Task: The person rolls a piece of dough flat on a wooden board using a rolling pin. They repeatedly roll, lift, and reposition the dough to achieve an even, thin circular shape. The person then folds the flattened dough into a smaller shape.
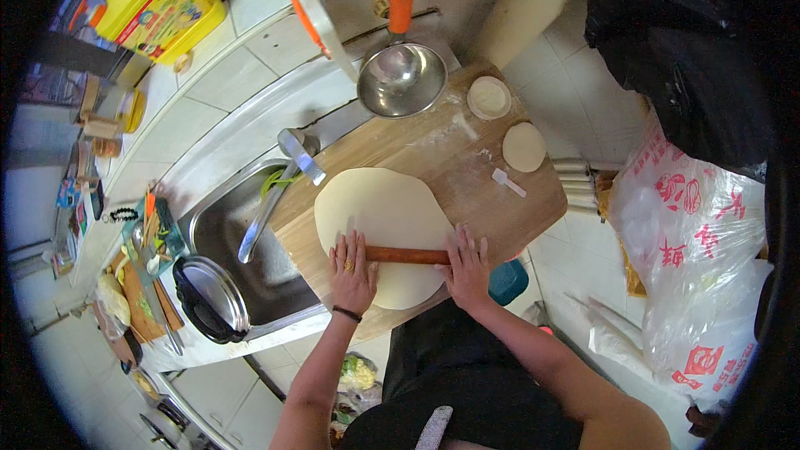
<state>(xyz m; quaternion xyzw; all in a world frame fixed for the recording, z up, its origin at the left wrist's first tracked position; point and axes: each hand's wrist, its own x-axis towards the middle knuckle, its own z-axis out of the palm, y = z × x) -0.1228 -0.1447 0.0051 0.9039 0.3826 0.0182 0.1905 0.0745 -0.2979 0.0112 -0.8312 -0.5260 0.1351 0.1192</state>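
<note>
A large sheet of rolled dough (384, 209) lies on a wooden board (481, 194), its near edge close to the board's front. Across the dough runs a brown wooden rolling pin (406, 255). My left hand (352, 278) lies over the pin's left end, fingers stretched forward, a ring on one finger. Over the right end rests my right hand (467, 272), fingers also extended. Both palms hide the pin's ends. At the board's far right are a small tub of white powder (489, 99), a pale round disc (524, 147) and a small white plastic scoop (509, 182).
Left of the board is a steel sink (256, 287) with a faucet (269, 215), and a pot lid (212, 300) on its edge. A steel ladle (402, 81) with an orange handle overhangs the board's back. Plastic bags (694, 250) fill the right side. A knife (164, 319) lies far left.
</note>
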